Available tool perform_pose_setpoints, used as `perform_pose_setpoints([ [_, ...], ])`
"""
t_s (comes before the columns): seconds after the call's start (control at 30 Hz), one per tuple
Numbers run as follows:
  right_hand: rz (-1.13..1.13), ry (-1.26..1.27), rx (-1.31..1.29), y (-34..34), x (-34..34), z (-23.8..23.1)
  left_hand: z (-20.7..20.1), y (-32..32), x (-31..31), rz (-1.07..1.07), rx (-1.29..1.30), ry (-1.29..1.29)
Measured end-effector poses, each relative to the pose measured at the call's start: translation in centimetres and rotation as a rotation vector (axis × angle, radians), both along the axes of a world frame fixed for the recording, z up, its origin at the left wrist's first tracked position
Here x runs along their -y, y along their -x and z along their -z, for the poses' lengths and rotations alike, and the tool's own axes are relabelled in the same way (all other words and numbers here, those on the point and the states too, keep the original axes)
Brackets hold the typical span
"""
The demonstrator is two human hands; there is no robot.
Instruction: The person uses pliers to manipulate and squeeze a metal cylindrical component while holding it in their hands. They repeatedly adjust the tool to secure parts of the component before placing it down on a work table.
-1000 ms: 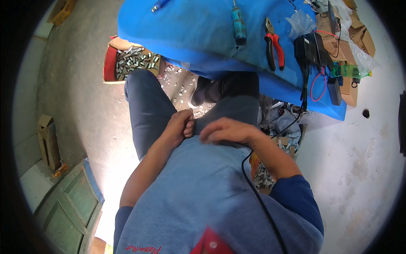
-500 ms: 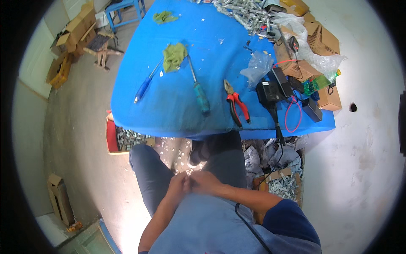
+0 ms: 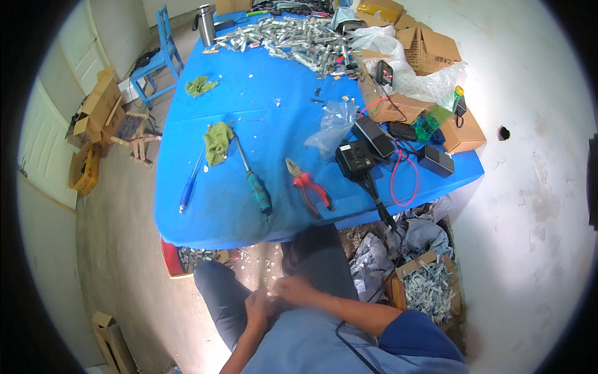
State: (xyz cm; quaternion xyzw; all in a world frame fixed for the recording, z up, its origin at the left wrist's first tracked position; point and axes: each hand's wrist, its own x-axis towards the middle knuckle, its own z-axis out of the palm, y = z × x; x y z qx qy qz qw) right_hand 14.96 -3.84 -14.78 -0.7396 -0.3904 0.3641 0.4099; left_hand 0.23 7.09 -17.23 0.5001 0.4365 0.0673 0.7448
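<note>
My left hand and my right hand meet low in front of my body, above my lap and below the table edge. The fingers of both are curled closed. Whatever they pinch, if anything, is too small or hidden to name. On the blue-covered table ahead lie red-handled pliers, a screwdriver with a teal handle and a thinner one with a blue handle. A green cloth rests by the tips of the two screwdrivers.
A heap of metal parts covers the far table, near a steel flask. Black power adapters, a green bottle and cardboard boxes crowd the right. Under the table stand a red box and a carton of metal pieces.
My view has tilted up, so more of the far table shows and things sit lower and further left. My hands stay low together, with a slightly wider gap between them.
</note>
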Motion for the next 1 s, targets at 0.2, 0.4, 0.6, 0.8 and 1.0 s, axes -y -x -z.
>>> perform_pose_setpoints([
  [0.2, 0.171, -0.301, 0.167, -2.1, 1.3, -6.1, -7.4, -2.8, -4.7, -0.067, 0.032, -0.35],
  [0.4, 0.241, -0.501, 0.352, -8.0, 1.4, -11.8, -12.0, -8.6, -12.5, -0.095, 0.085, -0.663],
  [0.6, 0.2, -0.474, 0.453, -14.0, 1.0, -16.2, -15.5, -15.8, -16.1, 0.003, 0.15, -0.85],
  [0.8, 0.225, -0.443, 0.651, -20.6, -0.8, -18.8, -13.2, -19.7, -16.4, 0.132, -0.181, -1.475],
  [1.0, 0.436, -0.211, 0.916, -33.7, -7.1, -18.3, -13.8, -21.0, -14.3, 0.191, -0.231, -1.616],
])
